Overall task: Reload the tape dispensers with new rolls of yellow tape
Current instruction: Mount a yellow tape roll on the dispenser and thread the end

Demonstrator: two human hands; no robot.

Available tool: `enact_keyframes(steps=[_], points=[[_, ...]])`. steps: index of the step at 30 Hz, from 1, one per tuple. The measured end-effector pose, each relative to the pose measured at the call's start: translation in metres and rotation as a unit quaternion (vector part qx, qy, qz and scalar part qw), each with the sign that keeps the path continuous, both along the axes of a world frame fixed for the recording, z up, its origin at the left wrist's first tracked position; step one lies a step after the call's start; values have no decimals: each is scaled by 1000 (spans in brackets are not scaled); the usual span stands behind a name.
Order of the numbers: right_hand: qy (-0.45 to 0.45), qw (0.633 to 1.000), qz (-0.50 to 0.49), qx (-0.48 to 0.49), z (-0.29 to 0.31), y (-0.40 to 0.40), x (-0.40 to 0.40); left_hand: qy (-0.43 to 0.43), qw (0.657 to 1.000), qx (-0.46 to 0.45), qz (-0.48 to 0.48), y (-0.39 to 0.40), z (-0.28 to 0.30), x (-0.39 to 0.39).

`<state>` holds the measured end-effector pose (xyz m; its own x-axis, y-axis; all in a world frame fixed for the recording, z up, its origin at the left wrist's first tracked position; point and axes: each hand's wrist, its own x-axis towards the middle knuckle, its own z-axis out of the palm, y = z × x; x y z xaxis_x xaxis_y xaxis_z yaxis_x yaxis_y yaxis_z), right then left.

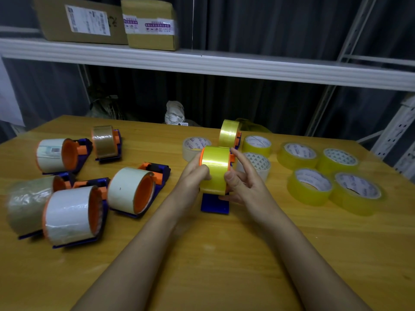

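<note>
Smooth wooden table carries a blue plastic dispenser at centre, a glossy yellow roll mounted on its orange hub. Left hand curls round the roll's left side; right hand steadies the right, thumb pressing the tape, fingers loosely spread. Spare round yellow rolls lie flat to the right.

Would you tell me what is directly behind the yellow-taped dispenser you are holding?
Behind the held dispenser stands a second dispenser, upright, also loaded with yellow tape. Its lower part and base are hidden by the held roll and the right hand, so whether they touch cannot be seen.
</note>
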<state>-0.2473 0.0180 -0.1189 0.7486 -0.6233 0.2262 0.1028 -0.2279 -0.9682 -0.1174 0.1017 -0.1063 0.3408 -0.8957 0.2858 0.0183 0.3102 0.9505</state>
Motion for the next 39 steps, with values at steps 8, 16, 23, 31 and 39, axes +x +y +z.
enact_keyframes(steps=[8, 16, 23, 31, 39], points=[[2, 1000, 0, 21, -2, -2, 1, 23, 1000, -4, -12, 0, -1, -2], [4, 999, 4, 35, -1, -1, 1, 30, 1000, 4, -8, 0, 0, -3], [5, 999, 2, 34, 0, 0, 0, 20, 1000, 1, -8, 0, 0, -3], [-15, 997, -2, 75, 5, 2, 1, 53, 997, -24, -43, -1, 0, -5], [-12, 998, -7, 67, 4, 3, 1, 4, 1000, -10, -11, -1, -2, -4]])
